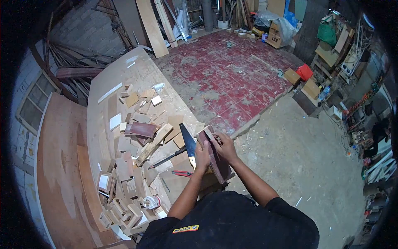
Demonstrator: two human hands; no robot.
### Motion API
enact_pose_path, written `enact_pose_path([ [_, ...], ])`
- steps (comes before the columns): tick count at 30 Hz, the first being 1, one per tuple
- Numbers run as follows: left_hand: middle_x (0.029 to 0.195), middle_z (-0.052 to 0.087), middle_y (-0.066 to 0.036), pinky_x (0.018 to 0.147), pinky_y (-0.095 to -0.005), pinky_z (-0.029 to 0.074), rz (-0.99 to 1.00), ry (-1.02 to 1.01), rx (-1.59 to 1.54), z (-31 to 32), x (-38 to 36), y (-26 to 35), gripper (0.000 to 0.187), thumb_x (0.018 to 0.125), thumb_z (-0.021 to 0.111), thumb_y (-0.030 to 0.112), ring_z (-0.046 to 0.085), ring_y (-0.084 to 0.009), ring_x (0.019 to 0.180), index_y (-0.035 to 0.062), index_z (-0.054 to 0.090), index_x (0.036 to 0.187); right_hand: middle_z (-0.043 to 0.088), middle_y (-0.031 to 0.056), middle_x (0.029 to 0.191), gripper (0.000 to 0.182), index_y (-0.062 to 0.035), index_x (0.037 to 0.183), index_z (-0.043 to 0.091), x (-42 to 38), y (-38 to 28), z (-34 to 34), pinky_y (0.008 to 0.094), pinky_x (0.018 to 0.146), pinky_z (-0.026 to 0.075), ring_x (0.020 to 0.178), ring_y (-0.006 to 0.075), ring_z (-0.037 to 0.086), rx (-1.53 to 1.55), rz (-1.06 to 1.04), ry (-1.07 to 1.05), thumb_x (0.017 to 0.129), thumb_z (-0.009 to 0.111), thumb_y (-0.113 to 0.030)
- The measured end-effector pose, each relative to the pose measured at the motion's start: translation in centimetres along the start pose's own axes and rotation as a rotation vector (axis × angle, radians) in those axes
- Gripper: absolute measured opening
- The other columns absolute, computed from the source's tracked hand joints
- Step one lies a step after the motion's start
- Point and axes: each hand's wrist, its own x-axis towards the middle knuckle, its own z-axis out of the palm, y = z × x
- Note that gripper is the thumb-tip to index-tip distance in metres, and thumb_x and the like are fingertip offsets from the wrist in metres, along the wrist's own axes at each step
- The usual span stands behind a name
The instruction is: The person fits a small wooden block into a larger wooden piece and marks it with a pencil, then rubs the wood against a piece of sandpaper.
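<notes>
Both of my hands are closed on a dark reddish-brown wooden board (220, 166), held tilted in front of my chest by the table edge. My left hand (202, 157) grips its left side, thumb upward. My right hand (225, 147) wraps over the upper right part, near a pale strip of wood (209, 133) along the board's top end. Just left of my left hand lies a handsaw (188, 140) with a dark blue blade. A long dark tool (168, 158) and a red-handled tool (182, 173) rest nearby on the table.
Wood offcuts cover much of the plywood table (120, 68), among them a maroon block (143, 130) and a light batten (154, 145). A white tub (151, 202) and a pencil (166, 185) are near me. Cardboard boxes (311, 89) stand right, beyond the concrete floor (286, 145).
</notes>
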Motion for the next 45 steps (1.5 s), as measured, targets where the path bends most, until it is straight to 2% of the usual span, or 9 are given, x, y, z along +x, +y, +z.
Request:
enact_pose_path([
  [15,0.101,0.062,-0.011,0.085,-0.0349,0.044,0.009,0.142,0.026,-1.6,2.3,0.4,0.033,0.100,0.046,0.028,0.058,-0.0197,0.092,-0.0005,0.055,0.113,0.063,0.0112,0.098,0.025,-0.0036,0.111,0.065,-4.6,2.2,1.9,0.0298,0.073,0.052,0.086,0.0195,0.065,0.096,0.097,0.005,0.086,0.067,-0.009],
  [19,0.100,0.063,-0.013,0.083,-0.0366,0.045,-0.004,0.091,0.083,-1.5,1.8,0.9,0.036,0.099,0.046,0.031,0.058,-0.0229,0.091,-0.0014,0.054,0.115,0.064,0.0114,0.095,0.025,-0.0024,0.111,0.065,-3.8,1.1,1.8,0.0297,0.071,0.052,0.083,0.0190,0.065,0.070,0.050,0.054,0.086,0.067,-0.009],
  [22,0.106,0.065,-0.015,0.083,-0.0384,0.047,-0.073,-0.022,0.154,0.2,-0.6,2.2,0.044,0.097,0.051,0.035,0.061,-0.0241,0.093,-0.0006,0.053,0.123,0.065,0.0150,0.094,0.025,-0.0032,0.107,0.066,-0.1,-0.3,1.3,0.0349,0.075,0.051,0.082,0.0280,0.065,0.150,0.085,0.151,0.085,0.068,-0.015],
  [25,0.124,0.055,-0.009,0.097,-0.0326,0.041,-0.012,-0.122,0.133,0.6,-1.4,0.7,0.040,0.100,0.047,0.024,0.053,-0.0179,0.112,0.0016,0.046,0.133,0.065,0.0152,0.095,0.025,-0.0033,0.108,0.066,1.9,-1.3,0.8,0.0349,0.074,0.051,0.082,0.0277,0.065,0.126,0.059,0.198,0.085,0.068,-0.015],
  [29,0.102,0.062,-0.012,0.085,-0.0346,0.045,-0.163,-0.036,0.079,-0.3,0.2,2.4,0.040,0.098,0.049,0.033,0.058,-0.0198,0.093,-0.0008,0.054,0.119,0.065,0.0133,0.092,0.025,-0.0026,0.108,0.066,0.7,-0.5,1.6,0.0331,0.070,0.051,0.078,0.0235,0.064,0.108,-0.016,0.176,0.086,0.068,-0.014],
  [30,0.096,0.061,-0.010,0.081,-0.0341,0.045,-0.033,0.064,0.062,-0.6,1.3,1.4,0.036,0.098,0.049,0.031,0.056,-0.0181,0.088,-0.0008,0.055,0.112,0.065,0.0113,0.090,0.025,-0.0014,0.108,0.066,-0.3,-0.2,1.9,0.0312,0.067,0.051,0.074,0.0193,0.063,0.111,-0.026,0.167,0.085,0.068,-0.013],
  [38,0.107,0.063,-0.011,0.084,-0.0340,0.047,0.028,0.154,-0.155,-2.8,3.3,3.3,0.035,0.099,0.049,0.030,0.058,-0.0176,0.095,-0.0011,0.054,0.116,0.060,0.0111,0.081,0.025,-0.0027,0.107,0.067,-4.6,0.1,3.0,0.0310,0.064,0.048,0.072,0.0218,0.061,0.129,0.003,0.118,0.084,0.069,-0.012],
  [40,0.109,0.062,-0.011,0.083,-0.0337,0.047,-0.027,0.025,0.078,-1.9,1.8,3.5,0.038,0.099,0.050,0.033,0.058,-0.0172,0.096,-0.0003,0.054,0.118,0.061,0.0115,0.083,0.025,-0.0022,0.107,0.068,-2.2,-0.5,2.4,0.0315,0.064,0.047,0.071,0.0222,0.060,0.061,-0.012,0.164,0.084,0.068,-0.011],
  [45,0.113,0.061,-0.009,0.089,-0.0313,0.045,-0.099,-0.077,-0.159,0.4,-0.4,2.3,0.037,0.101,0.046,0.027,0.057,-0.0164,0.102,0.0018,0.050,0.128,0.064,0.0126,0.087,0.025,-0.0026,0.109,0.067,1.8,-2.4,1.0,0.0319,0.069,0.049,0.076,0.0219,0.062,0.119,-0.059,0.231,0.085,0.067,-0.011],
])
